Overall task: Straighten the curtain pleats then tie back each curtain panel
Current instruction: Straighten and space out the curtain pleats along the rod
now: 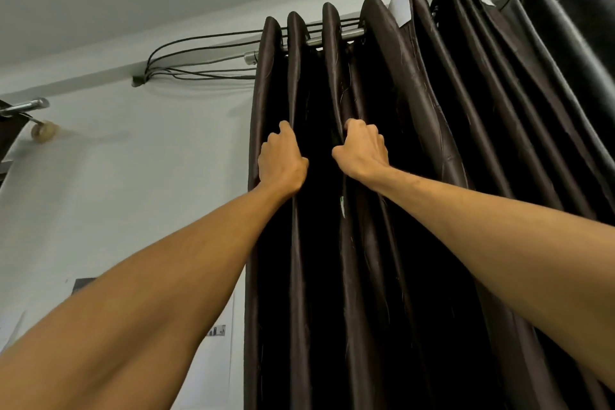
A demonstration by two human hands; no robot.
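dark curtain (pixel 366 243), centre and right of the frame, hanging in vertical pleats from a metal rod (pixel 332 37) near the top. both arms reach up from the lower corners to the pleats at the panel's left edge.

the left hand (pixel 281 160) grips the second pleat from the edge. the right hand (pixel 362 151) grips the next pleat to its right, at about the same height and well below the rod. on each hand the fingers (pixel 354 126) are curled into the fabric and pinch a fold. the tips are hidden inside the folds, so how deep the hold goes cannot be told.

step in hand, as judged: pleat straightening, at the first pleats of this panel. no tie-back shows, and tying appears not yet begun.

next move, as judged: draw each held fold downward so that it hangs straight, then shift the hands rightward, pleat by pleat. the pull should be gentle, since the panel hangs by its rings on the rod.

upper right: a second panel (pixel 549 43), bunched and tilted. upper left: black cables (pixel 199 53) running along a pale wall (pixel 133 176) towards the rod.
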